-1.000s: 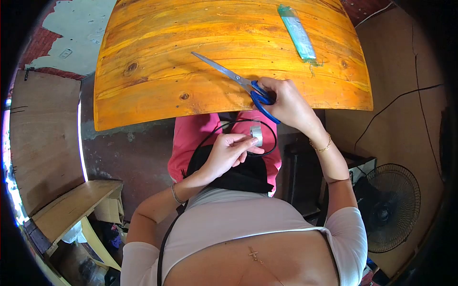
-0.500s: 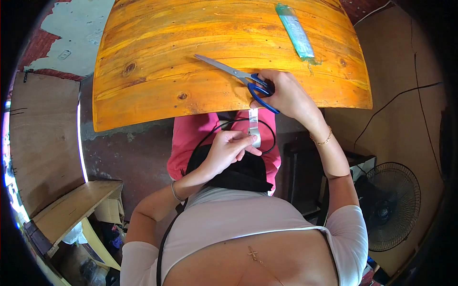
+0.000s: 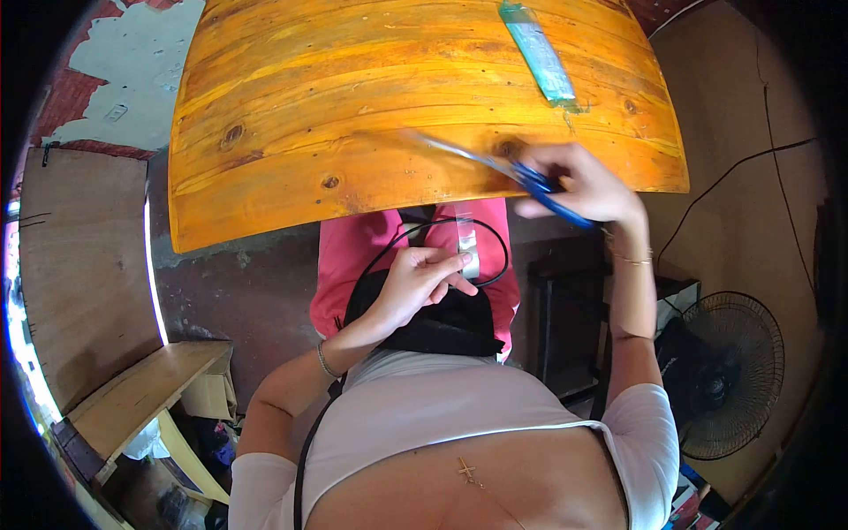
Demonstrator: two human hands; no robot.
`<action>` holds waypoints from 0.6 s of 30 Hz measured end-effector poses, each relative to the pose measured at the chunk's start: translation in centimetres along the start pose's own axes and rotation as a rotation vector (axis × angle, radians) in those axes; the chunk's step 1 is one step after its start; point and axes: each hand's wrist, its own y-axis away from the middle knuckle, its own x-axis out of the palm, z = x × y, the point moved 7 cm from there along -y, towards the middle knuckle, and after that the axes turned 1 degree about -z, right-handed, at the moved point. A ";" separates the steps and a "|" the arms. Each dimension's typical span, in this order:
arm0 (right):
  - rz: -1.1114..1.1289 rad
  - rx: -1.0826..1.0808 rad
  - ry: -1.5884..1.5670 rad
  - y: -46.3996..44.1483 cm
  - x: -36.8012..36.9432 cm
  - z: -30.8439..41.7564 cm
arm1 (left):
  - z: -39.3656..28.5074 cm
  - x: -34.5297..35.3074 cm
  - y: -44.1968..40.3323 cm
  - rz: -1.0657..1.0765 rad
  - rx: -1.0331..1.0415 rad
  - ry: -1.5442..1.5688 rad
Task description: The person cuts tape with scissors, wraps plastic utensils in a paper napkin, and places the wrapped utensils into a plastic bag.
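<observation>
My left hand [image 3: 422, 284] pinches a small roll of clear tape [image 3: 469, 261] over my lap, and a strip of the tape stands up toward the table edge. Blue-handled scissors [image 3: 541, 187] are in my right hand [image 3: 587, 187], which is blurred by motion near the table's front edge. Their blades point left across the wooden table [image 3: 291, 106]. A clear and green plastic packet [image 3: 541, 57] lies farther back on the tabletop. Beside the tape loops a black cord [image 3: 506, 252].
A standing fan [image 3: 720, 375] is at the right, next to a dark stand [image 3: 565, 327]. At the lower left is a wooden shelf [image 3: 146, 389] with things beneath it. Pink trousers [image 3: 340, 256] show under the table edge.
My right hand has moved right with the scissors, away from the tape strip it was near half a second ago. My left hand has stayed nearly still.
</observation>
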 end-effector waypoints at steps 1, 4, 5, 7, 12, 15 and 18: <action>0.086 0.036 -0.204 1.6 0.0 0.3 | 0.1 0.0 0.1 0.001 -0.007 -0.001; 0.391 0.209 -0.250 5.5 -0.1 -2.7 | 0.0 -0.1 0.0 0.009 -0.023 -0.009; 0.466 0.262 -0.175 6.3 -0.3 -3.7 | 0.0 -0.1 0.0 0.010 -0.030 -0.012; 0.473 0.326 -0.244 7.3 -0.5 -5.1 | 0.0 -0.1 0.0 0.006 -0.036 -0.013; 0.451 0.380 -0.302 6.6 0.4 -6.9 | 0.0 -0.1 0.0 -0.004 -0.037 -0.021; 0.489 0.355 -0.264 5.2 1.0 -6.5 | 0.1 -0.2 0.0 -0.009 -0.028 -0.040; 0.506 0.307 -0.199 3.9 1.4 -6.1 | -0.1 -0.1 0.0 -0.014 -0.027 -0.056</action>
